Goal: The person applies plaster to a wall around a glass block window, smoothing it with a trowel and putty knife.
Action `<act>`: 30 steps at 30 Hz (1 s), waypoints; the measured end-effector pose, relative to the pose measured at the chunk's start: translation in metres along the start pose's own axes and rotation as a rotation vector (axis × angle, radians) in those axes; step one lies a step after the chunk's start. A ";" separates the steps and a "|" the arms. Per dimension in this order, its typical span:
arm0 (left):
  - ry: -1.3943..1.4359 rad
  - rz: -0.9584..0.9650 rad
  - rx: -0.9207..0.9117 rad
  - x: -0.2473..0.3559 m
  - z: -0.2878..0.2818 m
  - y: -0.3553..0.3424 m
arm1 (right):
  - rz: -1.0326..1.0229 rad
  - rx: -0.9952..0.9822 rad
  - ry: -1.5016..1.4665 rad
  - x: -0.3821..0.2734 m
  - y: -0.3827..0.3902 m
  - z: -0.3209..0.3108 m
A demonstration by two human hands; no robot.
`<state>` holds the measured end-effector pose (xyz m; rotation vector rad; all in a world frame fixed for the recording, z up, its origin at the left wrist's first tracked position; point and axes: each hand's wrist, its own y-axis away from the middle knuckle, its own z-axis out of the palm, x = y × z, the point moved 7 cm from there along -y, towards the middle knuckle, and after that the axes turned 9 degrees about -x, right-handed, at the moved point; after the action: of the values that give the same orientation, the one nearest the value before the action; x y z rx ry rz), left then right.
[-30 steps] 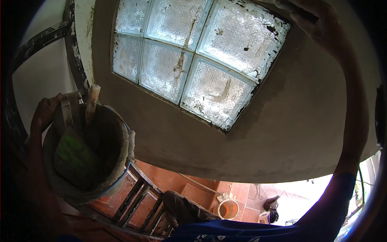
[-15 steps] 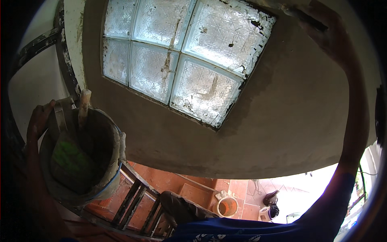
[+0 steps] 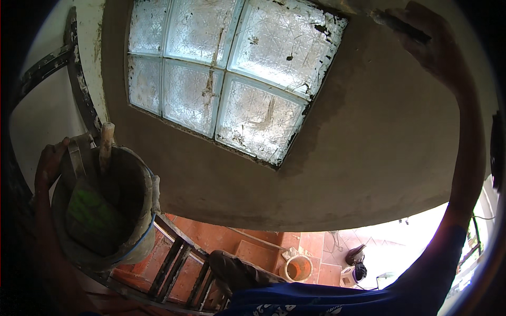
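At the upper right, my right hand (image 3: 429,45) is closed round the dark handle of a trowel (image 3: 403,26). Its blade lies along the top edge of the picture, against the grey plastered wall (image 3: 379,126) beside the glass-block window (image 3: 226,79), and is partly cut off. At the left, my left hand (image 3: 50,163) curls its fingers over a greyish edge at the rim of a mortar-stained bucket (image 3: 139,231); what exactly it grips is unclear. Inside the bucket stand a pale wooden handle (image 3: 106,145) and a flat tool with a green face (image 3: 89,208).
A dark, paint-spattered ladder (image 3: 171,268) stands below the bucket, and another dark frame (image 3: 79,73) leans at the left. On the terracotta tiles (image 3: 211,237) sits a small bucket (image 3: 298,268). A white container (image 3: 350,276) with something black on top stands to its right.
The view has shifted slightly, so the window sits further left and the bucket a little lower. The right hand keeps the trowel by the wall; the left hand stays at the bucket.
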<state>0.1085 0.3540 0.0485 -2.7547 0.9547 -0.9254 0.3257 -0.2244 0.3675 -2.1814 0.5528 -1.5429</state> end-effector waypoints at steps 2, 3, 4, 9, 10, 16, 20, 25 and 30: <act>0.060 -0.026 -0.027 0.007 0.000 0.004 | -0.061 -0.007 -0.029 0.004 0.000 0.001; 0.089 -0.039 -0.039 0.009 0.000 0.005 | -0.058 -0.006 -0.026 0.005 0.000 -0.003; 0.089 -0.040 -0.036 -0.002 0.000 0.002 | 0.001 -0.111 -0.105 0.009 -0.003 -0.003; 0.055 -0.077 -0.018 0.007 -0.004 0.009 | -0.086 0.169 0.086 -0.011 0.008 -0.006; 0.058 -0.073 -0.021 0.009 -0.004 0.008 | -0.121 0.209 0.128 -0.009 0.009 -0.008; 0.100 -0.106 -0.053 0.005 -0.001 0.009 | -0.051 -0.108 0.101 -0.001 -0.003 -0.010; -0.066 0.070 -0.018 -0.018 0.003 -0.006 | -0.067 -0.127 0.060 -0.010 -0.007 -0.013; -0.052 0.147 -0.008 0.002 0.003 -0.003 | -0.150 -0.025 0.068 -0.023 0.008 -0.024; 0.076 0.006 -0.098 0.020 -0.010 0.002 | -0.180 0.106 -0.201 -0.049 0.054 -0.002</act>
<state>0.1140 0.3420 0.0666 -2.8126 1.0472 -1.0158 0.3038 -0.2439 0.3005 -2.3208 0.2121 -1.3823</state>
